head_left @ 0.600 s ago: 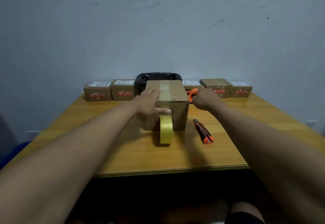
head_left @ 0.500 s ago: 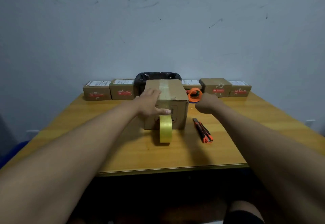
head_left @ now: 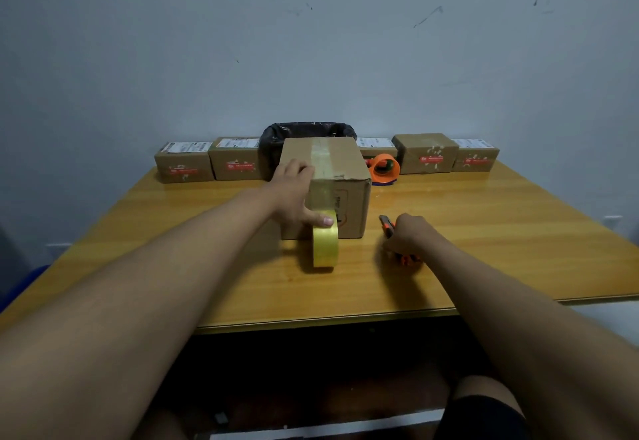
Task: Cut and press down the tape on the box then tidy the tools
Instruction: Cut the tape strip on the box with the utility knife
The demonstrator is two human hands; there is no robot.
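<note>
A brown cardboard box (head_left: 349,176) stands mid-table with clear tape along its top and down its front. A yellow tape roll (head_left: 325,246) hangs on edge at the box's front, still joined to that strip. My left hand (head_left: 294,194) lies flat over the box's front left corner, thumb pressing the tape just above the roll. My right hand (head_left: 408,235) is down on the table right of the box, fingers closing around an orange and black utility knife (head_left: 389,227). Its tip and tail stick out from under the hand.
An orange tape dispenser (head_left: 384,169) sits behind the box to the right. Several small brown parcels (head_left: 235,163) line the table's far edge on both sides of a black-lined bin (head_left: 307,130). The wooden table (head_left: 501,232) ends close to my body.
My right hand came back from the orange dispenser behind the box and dropped onto the utility knife. The left hand and tape roll stayed put.
</note>
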